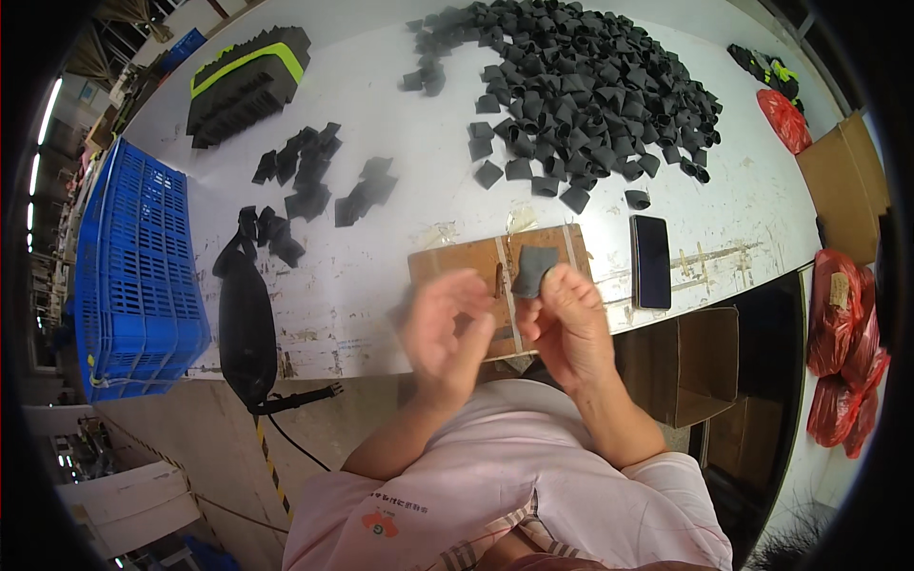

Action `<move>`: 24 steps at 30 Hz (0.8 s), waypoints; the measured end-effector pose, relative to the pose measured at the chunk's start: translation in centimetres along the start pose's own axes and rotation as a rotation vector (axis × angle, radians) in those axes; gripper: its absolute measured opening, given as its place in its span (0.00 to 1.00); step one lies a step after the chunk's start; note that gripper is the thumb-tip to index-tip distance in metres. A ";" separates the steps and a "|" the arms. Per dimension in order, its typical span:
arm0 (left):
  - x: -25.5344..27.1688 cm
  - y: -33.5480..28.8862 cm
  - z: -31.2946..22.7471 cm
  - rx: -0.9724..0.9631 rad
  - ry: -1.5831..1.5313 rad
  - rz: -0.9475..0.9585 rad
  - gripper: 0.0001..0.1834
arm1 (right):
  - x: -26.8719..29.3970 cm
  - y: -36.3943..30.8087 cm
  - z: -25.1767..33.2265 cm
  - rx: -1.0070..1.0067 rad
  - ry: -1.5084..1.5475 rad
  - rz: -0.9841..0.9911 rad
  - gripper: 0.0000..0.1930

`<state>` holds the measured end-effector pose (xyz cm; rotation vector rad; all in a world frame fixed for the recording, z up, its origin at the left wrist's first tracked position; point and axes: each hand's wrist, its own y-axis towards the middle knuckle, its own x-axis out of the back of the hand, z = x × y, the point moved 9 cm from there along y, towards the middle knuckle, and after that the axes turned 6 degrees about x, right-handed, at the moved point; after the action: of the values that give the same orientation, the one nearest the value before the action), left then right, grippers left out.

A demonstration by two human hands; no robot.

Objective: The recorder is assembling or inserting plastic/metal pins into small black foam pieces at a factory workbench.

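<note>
Fingers of the right hand (571, 319) pinch a small dark grey fabric piece (531, 270), lifted just above the brown cardboard work board (457, 262) as if for inspection. Beside it the left hand (446, 328) is blurred, fingers loosely spread, holding nothing. Right of the board lies a black phone (650, 261); beyond it, a large heap of black fabric loops (590, 86).

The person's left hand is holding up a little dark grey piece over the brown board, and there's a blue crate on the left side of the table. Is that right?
Not quite. The head view shows the right hand pinching the dark grey piece, not the left hand, which is open and blurred beside it. The rest holds: the piece is above the brown board, and the blue crate sits at the table's left side.
</note>
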<state>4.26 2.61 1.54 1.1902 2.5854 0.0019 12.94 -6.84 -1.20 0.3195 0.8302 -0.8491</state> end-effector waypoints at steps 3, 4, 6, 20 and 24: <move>-0.9 -0.6 1.1 0.085 0.061 0.020 0.13 | 0.9 -1.2 -3.2 -0.221 0.131 -0.067 0.09; -0.6 -0.8 1.4 0.092 0.062 0.017 0.13 | 1.2 -1.6 -4.1 -0.295 0.144 -0.099 0.10; 0.3 -0.9 2.6 0.119 0.049 -0.032 0.09 | 1.2 -1.8 -4.4 -0.300 0.147 -0.069 0.09; 6.3 -0.9 8.1 0.097 0.985 -0.116 0.12 | 6.6 5.9 3.1 0.113 -0.577 -0.186 0.12; 5.9 -0.1 10.8 0.111 1.291 -0.132 0.15 | 7.6 0.7 -3.8 -0.205 -0.788 0.011 0.09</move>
<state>3.41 5.64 -10.35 1.2740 3.7558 0.8775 14.36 -8.35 -9.51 -0.1939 0.1721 -0.7822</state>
